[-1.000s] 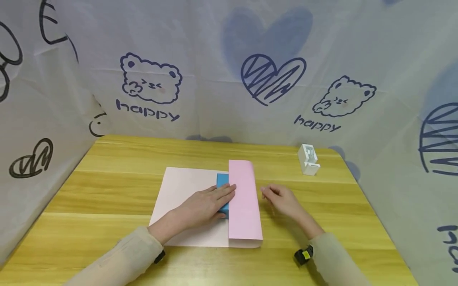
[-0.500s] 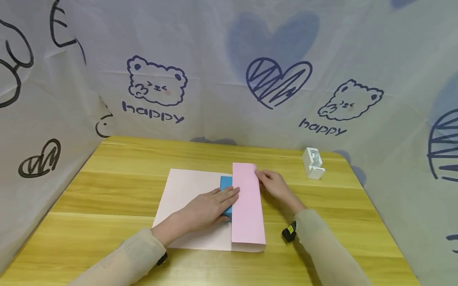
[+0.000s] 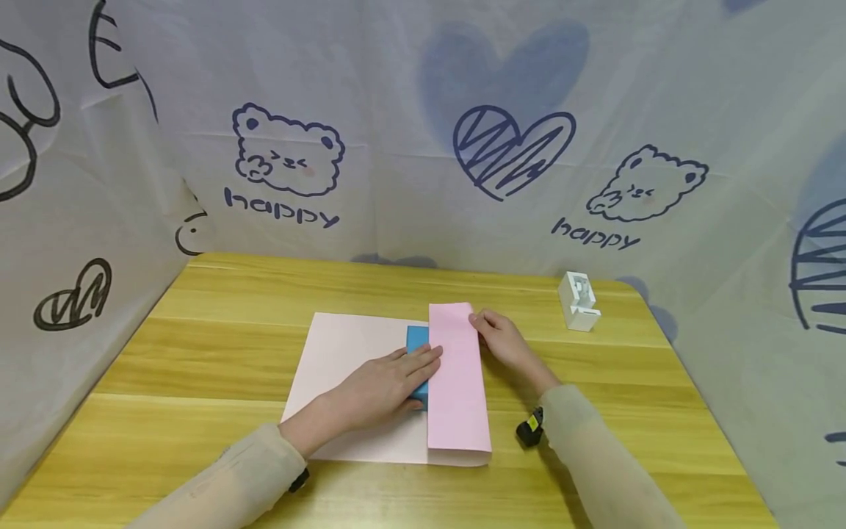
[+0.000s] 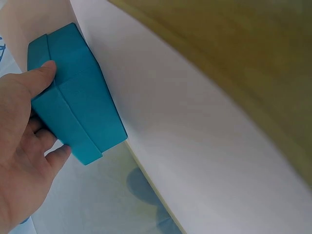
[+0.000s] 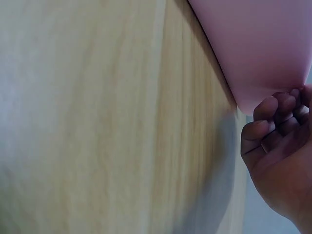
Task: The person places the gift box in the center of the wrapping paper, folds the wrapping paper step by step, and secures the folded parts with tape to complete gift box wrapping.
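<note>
A sheet of paper (image 3: 454, 404), pale inside and pink outside, lies on the table with its right side folded over a blue box (image 3: 416, 336). My left hand (image 3: 380, 382) grips that box, its fingertips reaching onto the edge of the pink flap. In the left wrist view the thumb presses the front of the lidded box (image 4: 85, 95) while the fingers curl behind it. At the far end of the fold, my right hand (image 3: 505, 342) pinches the paper. The right wrist view has curled fingers (image 5: 265, 108) at the pink paper (image 5: 263, 44).
A small white tape dispenser (image 3: 578, 301) stands at the back right of the wooden table (image 3: 218, 353). Behind the table hangs a printed cloth (image 3: 396, 184) with bears and hearts, and more cloth encloses both sides.
My right hand has moved left and away from me to the fold's far end and taken hold there. That corner now looks flatter. The left hand keeps its hold on the box.
</note>
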`<state>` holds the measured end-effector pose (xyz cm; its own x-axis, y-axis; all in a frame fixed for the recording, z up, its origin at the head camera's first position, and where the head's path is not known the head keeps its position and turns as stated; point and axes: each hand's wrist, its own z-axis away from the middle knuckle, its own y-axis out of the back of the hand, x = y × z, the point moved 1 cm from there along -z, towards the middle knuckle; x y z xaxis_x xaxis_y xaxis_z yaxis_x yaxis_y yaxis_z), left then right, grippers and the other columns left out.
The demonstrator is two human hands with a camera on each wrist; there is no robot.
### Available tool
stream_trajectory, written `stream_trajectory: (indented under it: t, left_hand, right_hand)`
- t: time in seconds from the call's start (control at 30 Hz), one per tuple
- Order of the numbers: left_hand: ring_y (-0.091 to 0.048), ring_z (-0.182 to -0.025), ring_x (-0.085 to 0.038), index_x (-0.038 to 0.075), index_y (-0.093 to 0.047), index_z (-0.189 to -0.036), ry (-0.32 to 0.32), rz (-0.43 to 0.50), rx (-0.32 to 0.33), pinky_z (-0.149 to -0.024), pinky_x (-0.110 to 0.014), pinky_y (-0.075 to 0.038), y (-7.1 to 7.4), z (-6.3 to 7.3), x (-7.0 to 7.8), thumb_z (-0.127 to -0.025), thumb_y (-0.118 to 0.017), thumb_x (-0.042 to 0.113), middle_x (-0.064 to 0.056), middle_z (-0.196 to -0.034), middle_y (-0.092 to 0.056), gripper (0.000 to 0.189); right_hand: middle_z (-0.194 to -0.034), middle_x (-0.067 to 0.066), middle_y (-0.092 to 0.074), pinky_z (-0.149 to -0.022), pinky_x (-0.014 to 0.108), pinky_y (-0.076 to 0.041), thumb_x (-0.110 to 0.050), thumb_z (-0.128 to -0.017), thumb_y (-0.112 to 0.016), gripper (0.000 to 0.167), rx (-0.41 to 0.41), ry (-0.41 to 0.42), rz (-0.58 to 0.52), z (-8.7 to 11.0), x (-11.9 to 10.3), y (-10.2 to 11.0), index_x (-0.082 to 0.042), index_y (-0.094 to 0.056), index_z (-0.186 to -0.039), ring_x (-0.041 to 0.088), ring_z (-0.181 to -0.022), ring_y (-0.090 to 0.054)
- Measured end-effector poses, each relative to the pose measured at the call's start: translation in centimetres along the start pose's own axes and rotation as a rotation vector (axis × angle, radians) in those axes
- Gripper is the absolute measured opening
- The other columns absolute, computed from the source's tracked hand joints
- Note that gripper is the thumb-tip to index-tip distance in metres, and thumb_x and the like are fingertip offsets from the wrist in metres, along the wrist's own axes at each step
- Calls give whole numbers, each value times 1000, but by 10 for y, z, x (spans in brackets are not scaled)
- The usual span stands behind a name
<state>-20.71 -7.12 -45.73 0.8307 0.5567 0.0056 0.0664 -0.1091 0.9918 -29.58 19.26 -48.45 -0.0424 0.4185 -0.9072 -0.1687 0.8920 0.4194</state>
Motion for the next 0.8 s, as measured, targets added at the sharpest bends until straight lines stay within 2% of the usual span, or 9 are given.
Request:
stream_trajectory:
  t: [0.17, 0.3, 0.57, 0.8]
  left_hand:
    - [-31, -155, -25, 3, -42, -158, -5, -1, 6, -123, -44, -34, 0, 0, 0, -104, -63, 39, -10, -169, -32, 68]
    - [-30, -155, -24, 3, -42, -158, -7, 1, 7, -123, -44, -34, -1, 0, 0, -104, -63, 39, -10, -169, -32, 68]
    - [-32, -155, -25, 3, -43, -158, -9, 3, 3, -124, -44, -34, 1, 1, 1, -103, -65, 38, -10, -168, -34, 68]
    - [-30, -155, -24, 4, -42, -158, -4, 9, -4, -124, -43, -34, 1, 1, 0, -103, -64, 38, -9, -169, -33, 69]
  right_hand:
    - [-73, 4, -49, -64, 30, -42, -34, -111, -50, 36, 24, -60, -77, -3, 2, -3, -6, -56, -89, 21, -68, -48]
    - [-73, 1, -49, -62, 27, -42, -41, -110, -50, 39, 50, -97, -87, -6, 4, -4, -8, -58, -90, 18, -67, -48]
    - [-74, 1, -51, -65, 28, -42, -38, -112, -46, 39, 41, -58, -12, -10, 3, -6, -7, -58, -91, 18, -71, -50]
    - [-72, 1, -52, -65, 28, -43, -33, -112, -48, 38, 81, -59, -57, -13, 4, -7, -7, -59, -87, 17, -70, -51]
